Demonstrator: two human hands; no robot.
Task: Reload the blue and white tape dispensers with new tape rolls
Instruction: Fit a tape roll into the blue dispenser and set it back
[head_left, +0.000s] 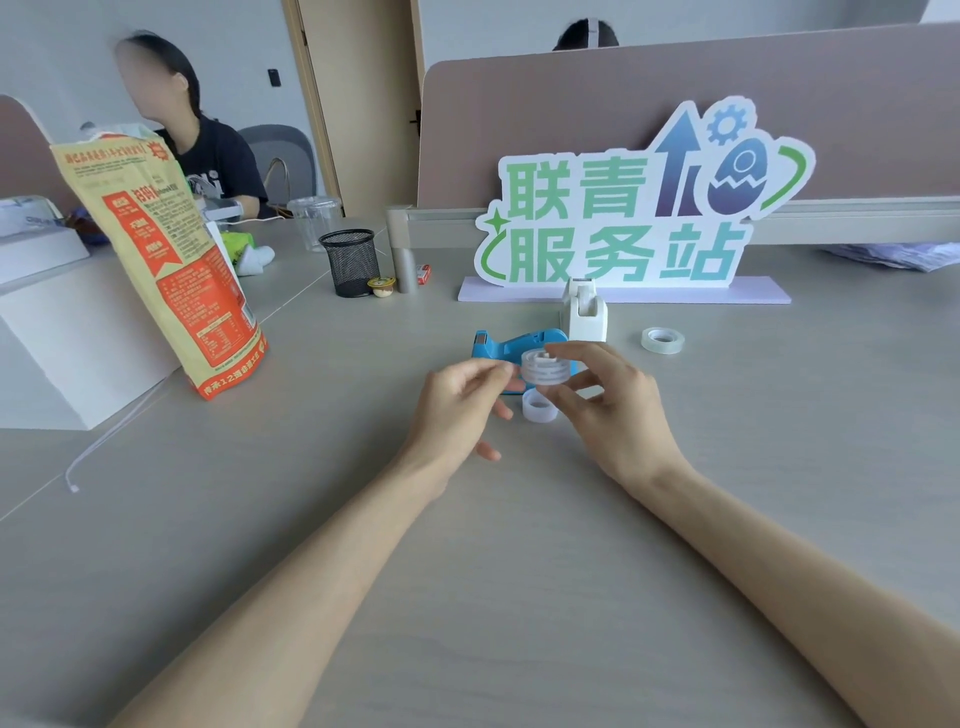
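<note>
In the head view, the right hand (613, 410) is holding a tape roll (543, 370) just above the blue dispenser (506, 345), its grip clamped round the rim. The left hand (462, 395) is pinching the roll's left edge, its grip closed there. The white dispenser (584, 314) is standing just behind, and a spare roll (662, 340) is lying on the counter (519, 571) to its right. The tape's loose end is probably being picked free, so holding the roll steady and peeling slowly should be paying off.

Shared office, grey desks (519, 571), taupe partition screens (623, 104), mesh pen holder (349, 262), seated colleague (208, 156)
</note>
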